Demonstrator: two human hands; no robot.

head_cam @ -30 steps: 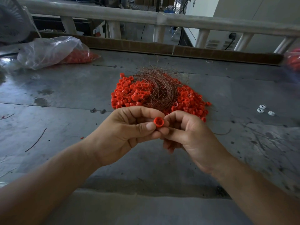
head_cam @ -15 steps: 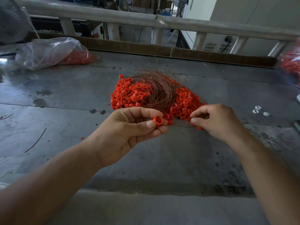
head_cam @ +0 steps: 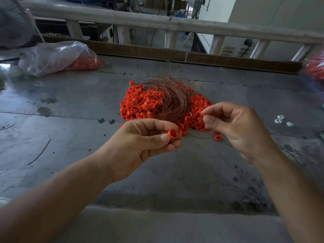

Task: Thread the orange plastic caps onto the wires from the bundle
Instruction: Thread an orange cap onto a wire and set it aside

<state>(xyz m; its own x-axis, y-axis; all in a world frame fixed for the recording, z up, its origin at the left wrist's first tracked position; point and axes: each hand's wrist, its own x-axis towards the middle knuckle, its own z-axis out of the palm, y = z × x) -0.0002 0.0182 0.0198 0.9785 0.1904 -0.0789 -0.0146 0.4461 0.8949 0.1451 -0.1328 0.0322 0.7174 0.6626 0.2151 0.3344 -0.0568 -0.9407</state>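
My left hand pinches one orange plastic ring cap over the grey metal table. My right hand is pinched at the orange cap heap by the copper wire bundle; can't tell what it holds.

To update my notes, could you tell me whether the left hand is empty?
No, the left hand pinches one orange cap between thumb and fingers.

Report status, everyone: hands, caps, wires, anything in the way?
Left hand pinches one orange cap. Right hand pinching at cap pile, catch unclear. Wire bundle lies on pile. Nothing blocking.
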